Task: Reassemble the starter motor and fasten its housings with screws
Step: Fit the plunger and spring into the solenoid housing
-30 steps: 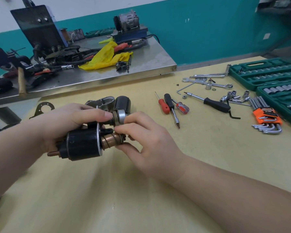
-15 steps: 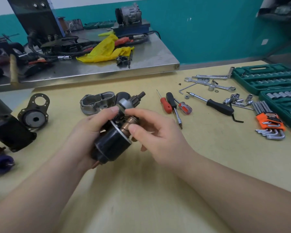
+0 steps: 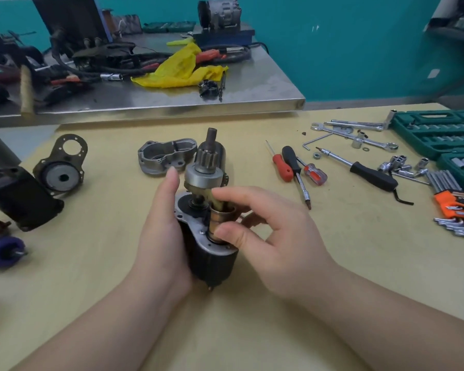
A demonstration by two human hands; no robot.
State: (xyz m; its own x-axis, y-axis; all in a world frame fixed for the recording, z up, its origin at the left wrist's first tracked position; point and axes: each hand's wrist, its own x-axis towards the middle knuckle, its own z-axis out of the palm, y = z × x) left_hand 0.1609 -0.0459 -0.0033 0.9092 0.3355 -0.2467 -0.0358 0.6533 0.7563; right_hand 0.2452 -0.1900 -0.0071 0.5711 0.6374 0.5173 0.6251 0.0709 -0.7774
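Left hand (image 3: 164, 228) around starter motor (image 3: 212, 253); right hand (image 3: 265, 236) pinching its copper plunger (image 3: 217, 220).

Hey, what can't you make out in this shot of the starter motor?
Head view only:
- Motor body: its left side is covered by the left hand.
- Copper plunger: partly behind the right hand thumb.
- Socket set: cut off by the right edge.
- Screws: none identifiable.

we see bright, even light with only soft, faint shadows under the forearms. a pale glare lies on the steel bench (image 3: 252, 84). the wide lens bends lines at the edges, and the purple part (image 3: 3, 251) at far left and the upper right corner are blurred.
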